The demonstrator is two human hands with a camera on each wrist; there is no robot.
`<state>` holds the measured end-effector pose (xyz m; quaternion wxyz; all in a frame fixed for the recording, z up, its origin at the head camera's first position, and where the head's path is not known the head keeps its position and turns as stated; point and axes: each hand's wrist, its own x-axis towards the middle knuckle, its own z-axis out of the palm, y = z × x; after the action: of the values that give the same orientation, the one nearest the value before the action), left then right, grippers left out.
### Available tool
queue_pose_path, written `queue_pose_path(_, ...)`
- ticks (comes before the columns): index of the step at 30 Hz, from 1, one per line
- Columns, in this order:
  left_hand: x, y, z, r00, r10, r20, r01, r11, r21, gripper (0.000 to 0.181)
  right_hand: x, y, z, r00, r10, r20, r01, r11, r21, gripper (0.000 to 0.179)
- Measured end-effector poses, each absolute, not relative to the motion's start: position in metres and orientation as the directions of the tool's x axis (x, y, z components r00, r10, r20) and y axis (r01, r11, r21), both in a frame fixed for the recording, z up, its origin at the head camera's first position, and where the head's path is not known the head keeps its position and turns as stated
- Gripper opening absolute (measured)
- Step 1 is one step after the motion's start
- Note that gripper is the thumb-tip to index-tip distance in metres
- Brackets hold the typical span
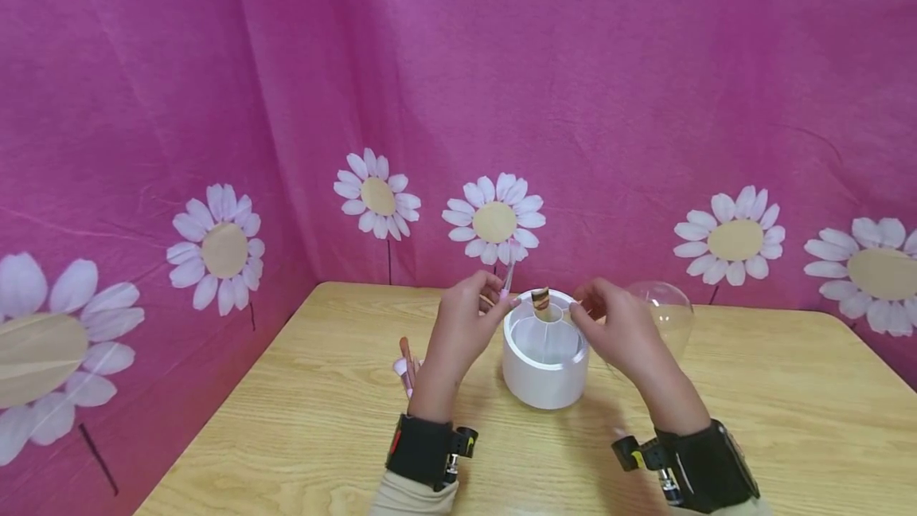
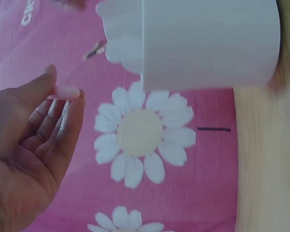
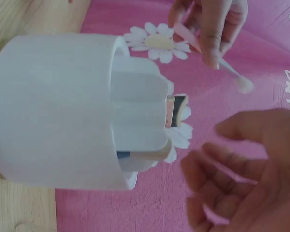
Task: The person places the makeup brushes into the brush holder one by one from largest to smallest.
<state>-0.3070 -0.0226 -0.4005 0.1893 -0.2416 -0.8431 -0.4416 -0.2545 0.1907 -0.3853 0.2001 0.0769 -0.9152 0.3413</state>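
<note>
My left hand (image 1: pixel 464 317) pinches a makeup brush (image 1: pixel 508 271) between thumb and fingers, beside the left rim of a round white brush holder (image 1: pixel 546 385). In the right wrist view its pink handle (image 3: pixel 184 36) points toward the holder and its pale bristles (image 3: pixel 245 86) point away. Scalloped dividers (image 3: pixel 137 104) stand inside the holder. A brush with dark and light banded bristles (image 1: pixel 540 299) pokes up from the middle compartment; its lower part is hidden. My right hand (image 3: pixel 246 169), fingers loosely bent and holding nothing, hovers by the holder's right rim.
A clear dome lid (image 1: pixel 675 310) stands on the wooden table (image 1: pixel 308 412) behind my right hand. Several makeup brushes (image 1: pixel 403 369) lie left of my left forearm, partly hidden by it. A pink curtain (image 1: pixel 609 102) with daisies hangs behind the table.
</note>
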Motion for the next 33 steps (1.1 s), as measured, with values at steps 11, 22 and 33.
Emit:
queue_pose_path(11, -0.294, -0.008, -0.395, -0.764, 0.403, 0.504, 0.641, 0.39, 0.661, 0.019, -0.257, 0.181, -0.383, -0.848, -0.091, 0.522, -0.457, 0.623, -0.635, 0.028)
queue_pose_path(22, -0.292, -0.002, -0.396, -0.705, 0.488, 0.514, 0.695, 0.333, 0.637, 0.02, -0.253, 0.182, -0.381, -0.815, -0.072, 0.575, -0.501, 0.586, -0.637, 0.012)
queue_pose_path(33, -0.294, -0.007, -0.4, -0.781, 0.42, 0.463, 0.622, 0.458, 0.635, 0.022, -0.251, 0.186, -0.378, -0.844, -0.048, 0.534, -0.444, 0.619, -0.648, 0.014)
